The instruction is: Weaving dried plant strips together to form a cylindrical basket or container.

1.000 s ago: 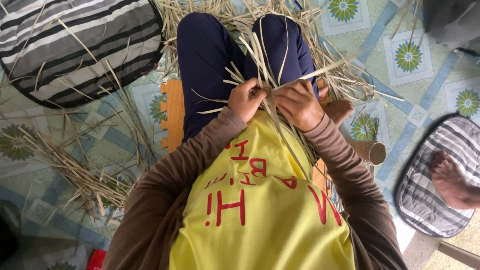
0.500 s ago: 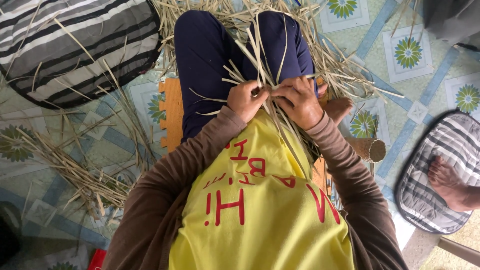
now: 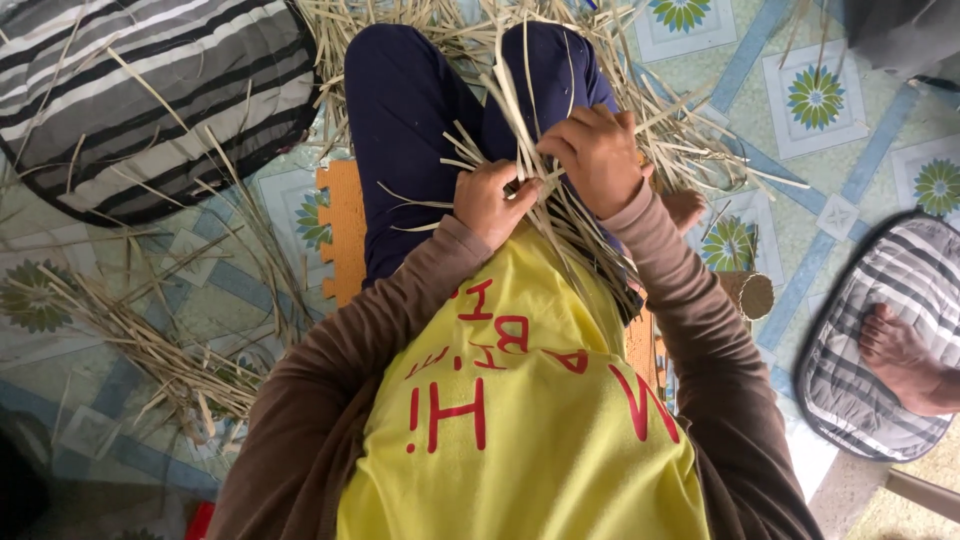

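From the head view, at the frame's centre, the left hand [image 3: 487, 203] pinches a bundle of dry straw strips [image 3: 560, 215] over the lap while the right hand [image 3: 598, 155], fingers curled, grips strands just above, with a striped cushion [image 3: 130, 90] at upper left.
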